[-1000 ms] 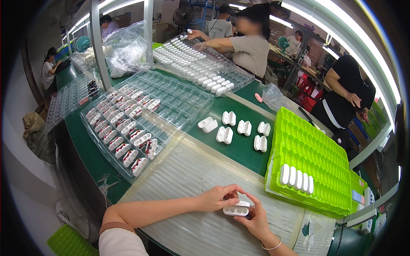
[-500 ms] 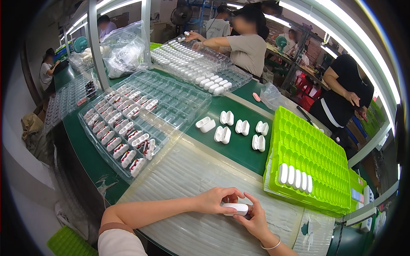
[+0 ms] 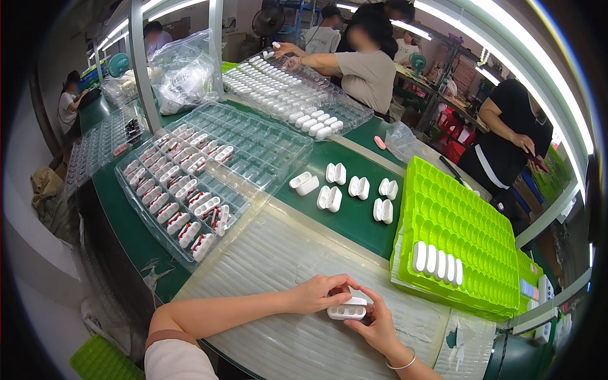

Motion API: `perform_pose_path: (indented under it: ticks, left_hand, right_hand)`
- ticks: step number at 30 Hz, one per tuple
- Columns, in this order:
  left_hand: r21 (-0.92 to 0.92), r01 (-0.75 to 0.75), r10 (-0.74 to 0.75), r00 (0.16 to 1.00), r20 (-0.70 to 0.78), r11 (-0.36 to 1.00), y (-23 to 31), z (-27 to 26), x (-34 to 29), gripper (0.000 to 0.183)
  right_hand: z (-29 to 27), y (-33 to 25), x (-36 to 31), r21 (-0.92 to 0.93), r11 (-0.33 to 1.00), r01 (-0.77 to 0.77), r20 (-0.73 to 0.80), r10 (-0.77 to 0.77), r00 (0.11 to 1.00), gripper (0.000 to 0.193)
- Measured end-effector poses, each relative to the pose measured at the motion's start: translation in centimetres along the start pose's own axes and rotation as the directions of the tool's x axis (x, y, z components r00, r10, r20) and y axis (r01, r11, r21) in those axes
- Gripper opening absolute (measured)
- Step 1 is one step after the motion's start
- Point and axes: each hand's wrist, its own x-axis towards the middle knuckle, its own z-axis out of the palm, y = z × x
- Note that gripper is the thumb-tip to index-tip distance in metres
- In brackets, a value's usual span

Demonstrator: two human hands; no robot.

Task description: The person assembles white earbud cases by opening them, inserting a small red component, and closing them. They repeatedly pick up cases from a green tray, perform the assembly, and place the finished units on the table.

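Over the padded mat, both hands hold a small white earbud charging case [image 3: 346,312]. Its lid is lifted, and dark recesses show along the inside. My left hand [image 3: 320,294] grips the lid from above with bent fingers. At the case's right end, my right hand [image 3: 380,322] pinches it between thumb and fingers. Beyond the hands, several white cases stand on the green table with lids up, among them one open case [image 3: 329,199]. To the right, a lime-green tray [image 3: 465,228] carries a short row of closed white cases [image 3: 437,264].
Clear plastic trays [image 3: 253,136] at the left hold white parts with red bits. Farther back lie a tray of many white cases [image 3: 272,88] and a clear plastic bag [image 3: 183,79]. A co-worker [image 3: 367,69] handles parts there; another person [image 3: 516,133] stands at the right.
The case's lid has come up, so its inside now shows; half a second ago it looked closed. My left fingers have shifted slightly upward with the lid.
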Motion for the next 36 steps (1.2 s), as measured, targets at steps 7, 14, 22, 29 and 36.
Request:
perform_pose_path:
  ticks: [7, 14, 22, 29, 36]
  left_hand:
    - [0.005, -0.083, 0.082, 0.996, 0.037, 0.997, 0.9, -0.1, -0.4, 0.043]
    - [0.046, -0.117, 0.116, 0.993, 0.040, 0.992, 0.5, 0.0, -0.1, 0.047]
    - [0.069, -0.094, 0.093, 0.996, 0.020, 0.993, 0.5, 0.1, 0.1, 0.045]
    - [-0.236, -0.082, 0.028, 0.975, -0.223, 0.968, -0.3, 0.6, 0.5, 0.039]
    - [-0.078, 0.007, -0.028, 0.959, -0.283, 0.997, 0.1, -0.5, -0.2, 0.035]
  right_hand:
    - [0.0, 0.2, -0.1, 0.003, 0.999, -0.032, -0.012, 0.032, 0.999, 0.072]
    - [-0.2, 0.4, -0.2, -0.057, 0.998, -0.025, -0.016, 0.024, 1.000, 0.071]
    - [-0.7, -0.7, 0.1, -0.122, 0.992, -0.017, 0.008, 0.018, 1.000, 0.073]
    - [-0.9, -2.5, 0.4, 0.001, 1.000, -0.007, -0.076, 0.007, 0.997, 0.064]
    - [-8.9, -5.8, 18.0, -0.631, 0.714, 0.303, 0.016, -0.378, 0.925, 0.034]
